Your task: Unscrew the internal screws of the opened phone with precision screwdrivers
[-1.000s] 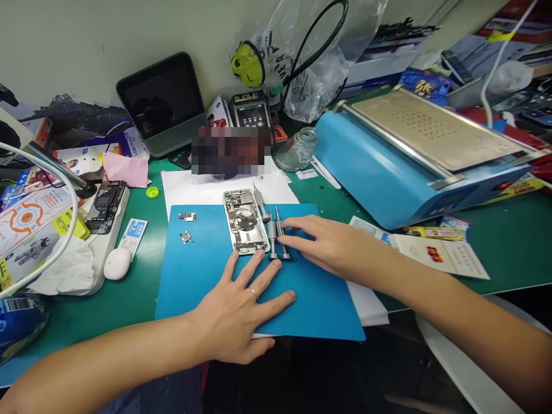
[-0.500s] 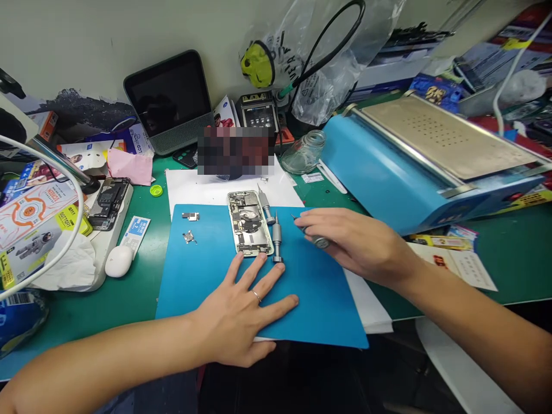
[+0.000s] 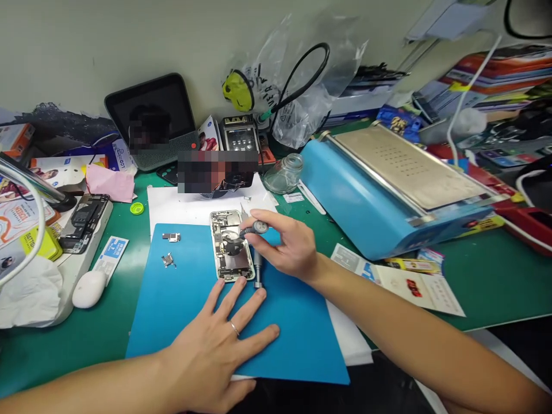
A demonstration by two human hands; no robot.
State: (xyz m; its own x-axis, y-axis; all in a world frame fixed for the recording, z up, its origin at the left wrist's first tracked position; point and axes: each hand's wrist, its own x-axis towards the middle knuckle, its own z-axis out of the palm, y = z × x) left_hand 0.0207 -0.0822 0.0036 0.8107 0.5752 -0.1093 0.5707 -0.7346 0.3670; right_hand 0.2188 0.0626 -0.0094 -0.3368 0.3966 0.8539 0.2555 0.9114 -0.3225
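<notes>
An opened phone body [image 3: 236, 261] with its inner parts bare lies on the blue mat [image 3: 297, 339]. My left hand [image 3: 215, 345] is spread flat, palm down, its fingertips by the phone's lower edge. Pinched in my right hand [image 3: 293, 244] is a grey screwdriver [image 3: 257, 227], its tip pointing left over the middle of the phone; whether it touches is hard to see. Another grey screwdriver [image 3: 257, 273] lies along the phone's right side, partly hidden by my right hand. Left of the phone sit a small metal part [image 3: 171, 237] and a shiny square part [image 3: 168, 260].
A blue machine with a metal plate [image 3: 397, 161] stands at right. Behind the mat are a glass jar [image 3: 282, 175] and a dark-screened device [image 3: 150, 123]. Another opened phone [image 3: 84, 221] and a white mouse-shaped case [image 3: 89, 289] lie at left. Papers [image 3: 418, 287] lie at right.
My right hand has moved left with the screwdriver, from right of the tools to over the phone. My left hand stays spread on the mat. The view has shifted slightly right and up.
</notes>
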